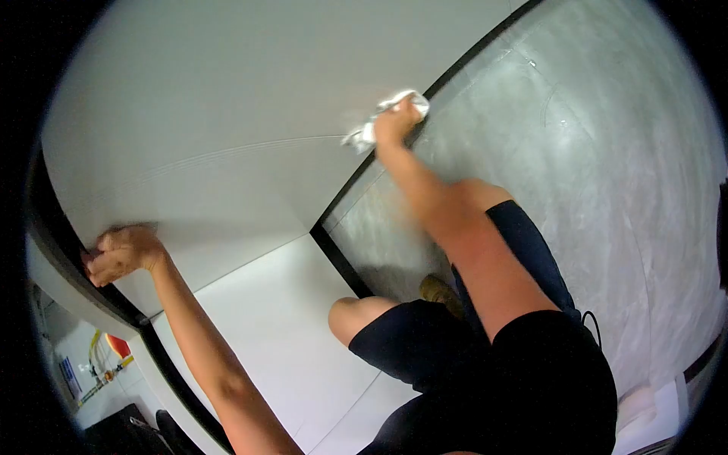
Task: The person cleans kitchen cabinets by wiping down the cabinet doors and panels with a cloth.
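A crumpled white cloth (365, 135) is at the foot of a broad, pale grey wall panel (220, 91), over the narrow black skirting strip (350, 182) where the panel meets the floor. The person's right hand (398, 121) is closed around the cloth, bunching it in the fingers; motion blur hides the exact finger positions. Part of the cloth trails out from the hand along the panel, near the end of a thin curved seam.

The left hand (125, 254), its fingers curled, is at the panel's opposite edge, against the black edge trim (64, 243). A smooth white panel (265, 303) adjoins the grey one at a corner. Beside the skirting lies a glossy, mottled grey floor (599, 167), with the person's bent knees, dark shorts (413, 334) and a brownish shoe (441, 294) above it. Beyond the trim, yellow pipework (97, 379) shows near a red object (119, 346).
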